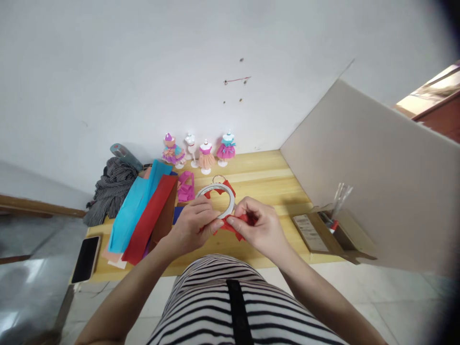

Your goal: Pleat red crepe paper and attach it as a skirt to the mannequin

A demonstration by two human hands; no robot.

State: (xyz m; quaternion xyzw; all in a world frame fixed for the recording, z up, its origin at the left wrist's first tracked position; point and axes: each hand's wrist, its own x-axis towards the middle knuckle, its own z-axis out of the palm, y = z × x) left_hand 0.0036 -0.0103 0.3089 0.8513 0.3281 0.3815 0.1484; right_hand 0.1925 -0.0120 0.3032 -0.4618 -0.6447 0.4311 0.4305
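Note:
My left hand [197,221] is closed on a white roll of tape [227,190], held up over the table like a ring. Its thumb tip also meets a piece of red crepe paper [238,234]. That paper is gathered and crumpled, and the fingers of my right hand [259,225] pinch it just below the roll's lower right side. Both hands are close together, fingertips nearly touching. More red paper shows behind and through the roll, lying on the table. Whether a strip of tape runs from the roll to the paper, I cannot tell.
Several small dress-form figures [206,158] stand along the wall. Left are folded blue paper [134,206], red paper [153,211], striped cloth [115,184] and a phone [85,258]. A magenta paper strip [186,187] lies mid-table. An open cardboard box [318,235] holds brushes by the right-hand panel [359,177].

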